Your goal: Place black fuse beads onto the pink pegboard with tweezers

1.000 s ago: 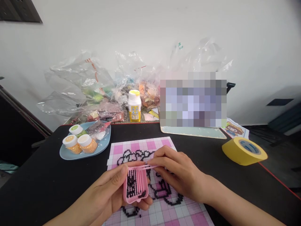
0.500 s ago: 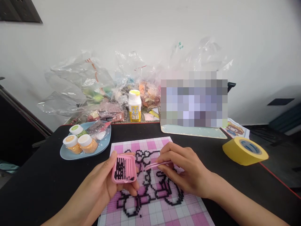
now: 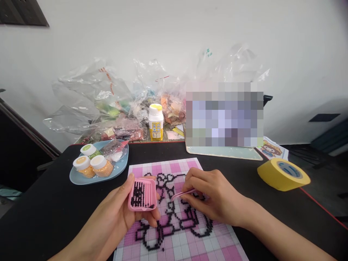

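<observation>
Low in the middle of the frame, the tray [image 3: 143, 194], small, pink and square, holds rows of black beads and is tilted up toward the camera. The left hand [image 3: 116, 217] grips it, thumb on its left edge and fingers curled under its lower edge, above the left part of the pegboard [image 3: 190, 246]. Just right of the tray, the right hand [image 3: 214, 197] pinches pink tweezers [image 3: 182, 194], whose tip points left and down, close over the board; whether the tip carries a bead cannot be told. The pegboard, checked pink and white, lies flat on the black table [image 3: 40, 217] and bears an outline [image 3: 176, 217] of black beads, partly hidden by both hands. At left centre a blue plate [image 3: 119, 168] holds three white-capped jars [image 3: 100, 166] and a small bag. Behind it, clear plastic bags [image 3: 95, 98] are heaped against the wall, with a yellow-capped bottle [image 3: 156, 123] standing before them. At right centre a roll of yellow tape [image 3: 282, 174] lies on the table, well apart from the board.
</observation>
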### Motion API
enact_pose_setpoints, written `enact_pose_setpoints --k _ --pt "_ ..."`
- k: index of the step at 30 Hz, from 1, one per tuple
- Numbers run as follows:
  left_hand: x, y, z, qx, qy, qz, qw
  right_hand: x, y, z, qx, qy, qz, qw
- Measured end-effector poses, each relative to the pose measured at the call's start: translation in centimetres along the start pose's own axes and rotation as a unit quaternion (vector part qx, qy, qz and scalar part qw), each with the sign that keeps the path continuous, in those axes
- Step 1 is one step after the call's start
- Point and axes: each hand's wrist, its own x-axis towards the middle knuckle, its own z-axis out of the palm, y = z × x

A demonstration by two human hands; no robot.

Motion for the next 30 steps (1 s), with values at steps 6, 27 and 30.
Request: enact_pose_setpoints --k 6,27,30 --pt "-0.05 0.12 0.06 0.015 -0.01 0.003 1.0 0.04 0.01 0.04 0.005 0.0 0.001 1.0" --pt "-0.28 0.14 0.17 0.011 -0.002 -0.012 1.0 -0.09 -0.04 0.36 0.021 0.006 -0.004 1.0" --pt "-0.15 0.05 0.07 0.003 -0.002 -0.002 1.0 -0.05 0.03 0.38 0.025 0.004 -0.002 1.0"
